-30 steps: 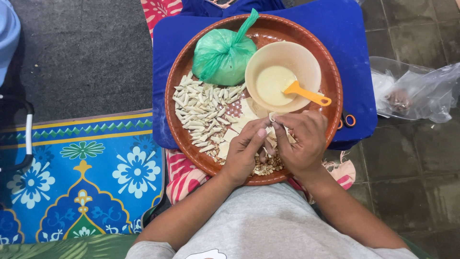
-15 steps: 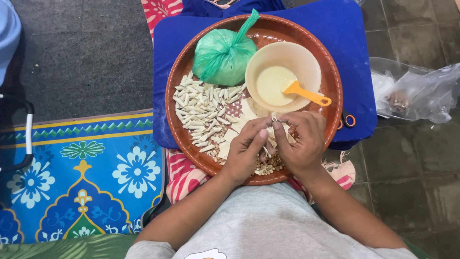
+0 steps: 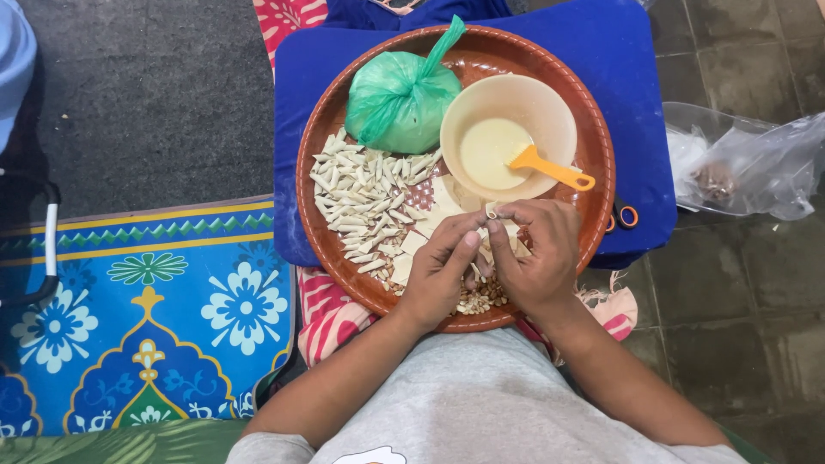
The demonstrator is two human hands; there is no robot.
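Round brown tray (image 3: 326, 232): one bowl (image 3: 516, 112), one green bag (image 3: 400, 99), two hands (image 3: 443, 271) pinching wrapper (image 3: 491, 210).

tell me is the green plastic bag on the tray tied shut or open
Tied shut: the green bag bulges round, its neck twisted into a tail toward the tray's rim.

A home floor is suggested: worn grey tiles (image 3: 739, 309) are seen beside a blue floral mat (image 3: 146, 318), and food is prepared on a round brown tray (image 3: 593, 146) set on a blue cushion (image 3: 636, 103).
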